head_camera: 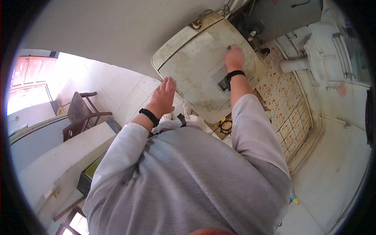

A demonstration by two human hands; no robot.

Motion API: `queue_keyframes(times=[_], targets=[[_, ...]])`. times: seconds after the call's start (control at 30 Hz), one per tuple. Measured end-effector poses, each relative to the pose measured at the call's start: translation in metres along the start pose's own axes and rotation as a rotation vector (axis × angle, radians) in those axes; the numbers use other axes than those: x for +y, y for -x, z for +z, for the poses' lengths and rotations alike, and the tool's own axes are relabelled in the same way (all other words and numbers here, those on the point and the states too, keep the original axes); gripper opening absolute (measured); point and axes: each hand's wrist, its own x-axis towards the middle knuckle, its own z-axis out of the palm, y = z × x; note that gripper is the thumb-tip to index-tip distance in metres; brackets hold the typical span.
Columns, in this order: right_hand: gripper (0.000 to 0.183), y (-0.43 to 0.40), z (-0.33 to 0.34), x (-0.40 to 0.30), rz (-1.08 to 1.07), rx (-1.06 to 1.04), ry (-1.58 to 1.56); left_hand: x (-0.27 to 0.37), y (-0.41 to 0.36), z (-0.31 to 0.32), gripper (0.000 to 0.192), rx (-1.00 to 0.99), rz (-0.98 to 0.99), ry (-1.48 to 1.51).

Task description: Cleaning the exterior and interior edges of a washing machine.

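Before me stands a stained cream appliance, probably a top-loading washing machine point(202, 63), its lid closed and grimy. My right hand point(234, 58) is over the lid's right part, fingers curled and blurred. A small dark spot shows beside its fingertips; whether it is something held cannot be told. A label or panel with a dark window point(218, 79) lies partly behind the wrist's black band. At the appliance's left front edge is my left hand point(164, 95), fingers stretched out and nothing in it. Its fingertips overlap the edge in view; contact is unclear.
A wall basin point(318, 60) with a white pipe is on the right, above a pebble-patterned tiled floor point(276, 88). A dark round ring-shaped object point(226, 127) sits by the appliance's front. Leftward stands a wooden chair point(83, 114). A grey wall point(111, 32) borders the appliance's far left.
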Motion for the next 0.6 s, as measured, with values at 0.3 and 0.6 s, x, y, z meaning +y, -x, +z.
queue_keyframes(times=[0.3, 0.6], targets=[[0.018, 0.078, 0.047, -0.113, -0.488, -0.177, -0.261, -0.002, 0.007, 0.002, 0.101, 0.087, -0.015, -0.031], [0.016, -0.021, 0.03, -0.061, -0.035, 0.109, -0.117, 0.003, 0.007, -0.01, 0.102, -0.087, -0.03, -0.113]])
